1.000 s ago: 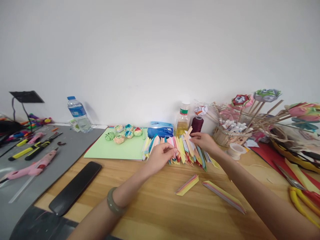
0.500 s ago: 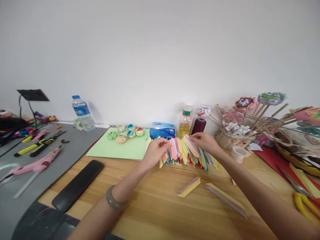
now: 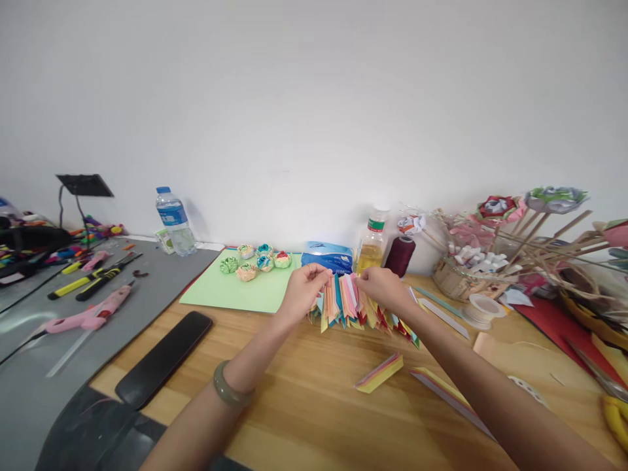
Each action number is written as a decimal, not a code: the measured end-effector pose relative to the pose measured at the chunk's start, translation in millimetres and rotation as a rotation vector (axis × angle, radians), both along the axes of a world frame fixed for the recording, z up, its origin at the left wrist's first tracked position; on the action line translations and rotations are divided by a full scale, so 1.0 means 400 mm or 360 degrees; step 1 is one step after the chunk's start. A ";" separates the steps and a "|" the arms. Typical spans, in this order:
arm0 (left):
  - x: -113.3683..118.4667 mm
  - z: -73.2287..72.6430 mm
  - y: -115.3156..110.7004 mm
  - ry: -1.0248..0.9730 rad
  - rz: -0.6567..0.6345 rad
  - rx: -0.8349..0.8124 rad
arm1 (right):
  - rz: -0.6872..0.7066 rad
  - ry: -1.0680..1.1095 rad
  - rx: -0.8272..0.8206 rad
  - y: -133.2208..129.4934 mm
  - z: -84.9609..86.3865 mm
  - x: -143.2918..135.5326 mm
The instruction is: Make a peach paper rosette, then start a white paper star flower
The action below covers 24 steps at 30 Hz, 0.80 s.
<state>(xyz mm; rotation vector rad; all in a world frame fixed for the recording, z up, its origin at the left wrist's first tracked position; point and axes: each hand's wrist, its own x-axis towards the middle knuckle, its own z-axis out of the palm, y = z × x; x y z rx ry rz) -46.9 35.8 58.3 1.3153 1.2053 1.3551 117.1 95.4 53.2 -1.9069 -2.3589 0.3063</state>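
A row of folded coloured paper strips [image 3: 348, 302], in pink, blue, yellow and red, hangs between my two hands in the middle of the table. At its left end, my left hand [image 3: 307, 291] pinches the upper edge of the strips between thumb and fingers. My right hand [image 3: 383, 288] pinches the top edge a little further right, close to the pink strips. The strips' lower ends fan out above the wood, and part of the row lies behind my right hand and forearm. Nearer me lie a short stack of folded paper [image 3: 379, 373] and a longer stack [image 3: 444, 392], partly under my right forearm.
Behind my hands stand a blue tissue pack [image 3: 326, 256], a bottle of yellow liquid [image 3: 371, 245] and a dark thread cone [image 3: 400, 256]. Paper flowers [image 3: 246, 272] rest on green paper [image 3: 235, 294]. A black phone [image 3: 164, 358] and pink glue gun [image 3: 93, 316] lie left; a basket [image 3: 454, 280] stands right.
My right hand has moved left along the paper row, closer to my left hand. The view has turned slightly left, so the table's things appear further right.
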 end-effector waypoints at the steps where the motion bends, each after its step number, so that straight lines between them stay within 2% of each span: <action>1: 0.000 0.000 0.000 -0.0005 0.0001 0.0000 | -0.0008 -0.0011 -0.0009 0.007 0.000 0.000; 5: 0.000 0.003 -0.001 -0.0025 -0.0005 0.0013 | -0.0033 -0.0021 0.0021 0.017 0.009 0.001; 9: -0.002 0.009 -0.002 -0.0047 0.0002 0.0027 | 0.0055 0.0036 0.0065 0.007 0.021 0.000; 12: -0.004 0.011 -0.001 -0.0065 0.0019 0.0030 | 0.0113 0.0080 0.0009 0.000 0.016 -0.007; 18: -0.007 0.006 0.000 -0.0108 0.0015 0.0030 | 0.0073 0.0229 -0.0091 0.018 -0.003 -0.002; 24: 0.003 -0.005 0.000 -0.0227 -0.0034 -0.0069 | 0.0209 0.0532 -0.0057 -0.002 0.044 0.006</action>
